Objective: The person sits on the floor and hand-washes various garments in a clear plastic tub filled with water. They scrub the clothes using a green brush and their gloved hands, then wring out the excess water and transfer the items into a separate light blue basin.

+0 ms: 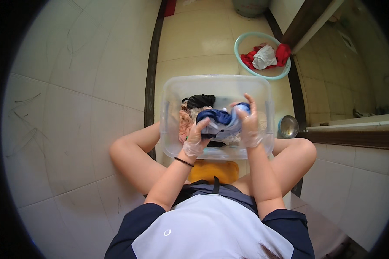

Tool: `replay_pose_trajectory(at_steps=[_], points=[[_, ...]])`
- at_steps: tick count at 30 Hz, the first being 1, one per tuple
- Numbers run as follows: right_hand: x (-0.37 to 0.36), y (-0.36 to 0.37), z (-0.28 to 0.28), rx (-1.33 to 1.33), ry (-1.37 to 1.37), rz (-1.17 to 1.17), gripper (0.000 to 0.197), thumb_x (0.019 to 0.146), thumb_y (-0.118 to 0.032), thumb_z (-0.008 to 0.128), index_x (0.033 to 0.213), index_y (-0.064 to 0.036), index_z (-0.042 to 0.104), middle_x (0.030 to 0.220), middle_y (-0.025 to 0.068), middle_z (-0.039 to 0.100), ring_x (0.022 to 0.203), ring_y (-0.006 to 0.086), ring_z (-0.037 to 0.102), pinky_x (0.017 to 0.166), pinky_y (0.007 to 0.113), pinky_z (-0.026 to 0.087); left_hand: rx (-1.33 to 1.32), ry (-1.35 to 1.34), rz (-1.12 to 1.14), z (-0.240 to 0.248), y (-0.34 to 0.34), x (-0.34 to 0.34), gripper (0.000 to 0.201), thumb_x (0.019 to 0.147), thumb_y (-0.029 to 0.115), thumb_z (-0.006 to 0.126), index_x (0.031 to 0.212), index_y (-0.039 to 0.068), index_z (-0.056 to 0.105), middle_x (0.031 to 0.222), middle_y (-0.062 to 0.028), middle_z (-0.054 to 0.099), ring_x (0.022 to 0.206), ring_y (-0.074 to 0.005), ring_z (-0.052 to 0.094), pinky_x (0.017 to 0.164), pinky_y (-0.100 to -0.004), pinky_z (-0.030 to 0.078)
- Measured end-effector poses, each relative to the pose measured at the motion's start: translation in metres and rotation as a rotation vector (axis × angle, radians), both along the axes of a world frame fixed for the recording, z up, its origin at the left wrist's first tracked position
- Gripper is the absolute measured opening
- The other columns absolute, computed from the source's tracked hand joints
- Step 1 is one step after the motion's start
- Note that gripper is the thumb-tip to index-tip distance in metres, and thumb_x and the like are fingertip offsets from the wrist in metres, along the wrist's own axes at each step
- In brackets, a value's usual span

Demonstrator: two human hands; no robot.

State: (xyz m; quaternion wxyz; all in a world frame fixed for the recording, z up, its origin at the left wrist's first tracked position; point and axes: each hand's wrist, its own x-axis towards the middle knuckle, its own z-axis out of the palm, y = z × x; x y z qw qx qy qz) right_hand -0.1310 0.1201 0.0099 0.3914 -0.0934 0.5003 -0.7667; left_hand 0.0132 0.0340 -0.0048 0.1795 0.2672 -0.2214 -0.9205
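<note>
Between my hands, inside a clear plastic tub (173,86), is a bunched garment (222,127) in dark blue and light blue. My left hand (197,137), in a thin see-through glove, grips its left side. On its right side my right hand (249,123), gloved the same way, pinches the light blue part, with one finger sticking up; motion blurs it a little. Beneath and around the garment lie a black cloth (201,101), a peach-pink cloth (185,123) and some pale lacy fabric (263,123), partly hidden by my hands. A dark bracelet sits on my left wrist.
A light blue basin (237,47) with red and white clothes stands on the floor beyond the tub, to the right. A small metal bowl (288,127) is beside my right knee. Something yellow (214,170) lies between my legs. Tiled walls rise on both sides.
</note>
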Motion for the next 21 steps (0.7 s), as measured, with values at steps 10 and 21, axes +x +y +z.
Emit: replay_pose_trajectory(at_steps=[10, 21], points=[[0.038, -0.017, 0.001, 0.285, 0.952, -0.297, 0.01, 0.078, -0.008, 0.064, 0.071, -0.0047, 0.057, 0.063, 0.0149, 0.059, 0.055, 0.0334, 0.057, 0.05, 0.035, 0.046, 0.131, -0.224, 0.11, 0.016, 0.029, -0.035, 0.021, 0.09, 0.025, 0.052, 0.104, 0.011, 0.059, 0.097, -0.0003, 0.06, 0.089, -0.0103, 0.058, 0.074, -0.0256, 0.051], [0.02, -0.011, 0.002, 0.458, 0.766, -0.128, 0.02, 0.086, -0.02, 0.059, 0.082, -0.0002, 0.059, 0.069, 0.0142, 0.061, 0.062, 0.0264, 0.059, 0.06, 0.035, 0.047, 0.098, -0.12, 0.159, 0.01, 0.008, -0.04, 0.025, 0.09, 0.032, 0.045, 0.092, 0.01, 0.057, 0.086, -0.0037, 0.062, 0.076, -0.015, 0.062, 0.071, -0.0275, 0.051]])
